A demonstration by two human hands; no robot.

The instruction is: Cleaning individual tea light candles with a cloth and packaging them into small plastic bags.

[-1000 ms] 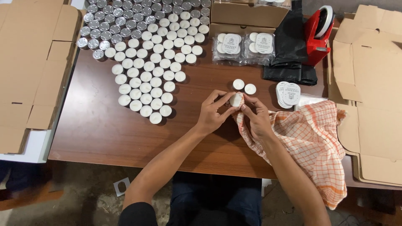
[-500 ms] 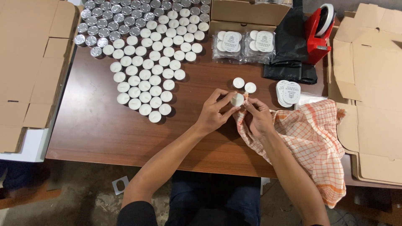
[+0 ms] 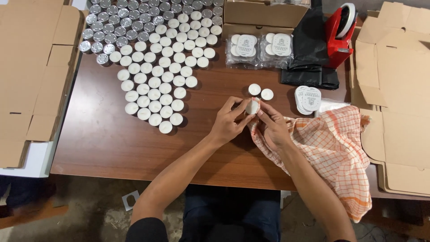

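Holding one tealight [image 3: 252, 106] between them, both hands meet near the middle of the table [image 3: 103, 143], a little toward its right side. The left hand [image 3: 228, 123] pinches the tealight with thumb and fingertips from the left; the right hand [image 3: 270, 127] closes on it from the right, fingers curled, with a corner of the checked cloth [image 3: 331, 148] caught under the palm. Both forearms run in from the near edge, wrists low over the wood, elbows out past the table.

The grip looks light, on fingertips only, so the tealight could slip and drop onto the table; it would likely roll toward the two loose tealights [image 3: 260, 92] just behind the hands. The cloth is a second risk: much of it hangs over the near right edge, and its weight could drag it off if the right hand lifts. A wide sweep of the left elbow or wrist might also knock the packed rows of tealights [image 3: 156, 85] toward the far left corner, which stand close together and would scatter easily. The stack of round labels [image 3: 308, 99] lies just right of the hands, near enough for the cloth to drag.
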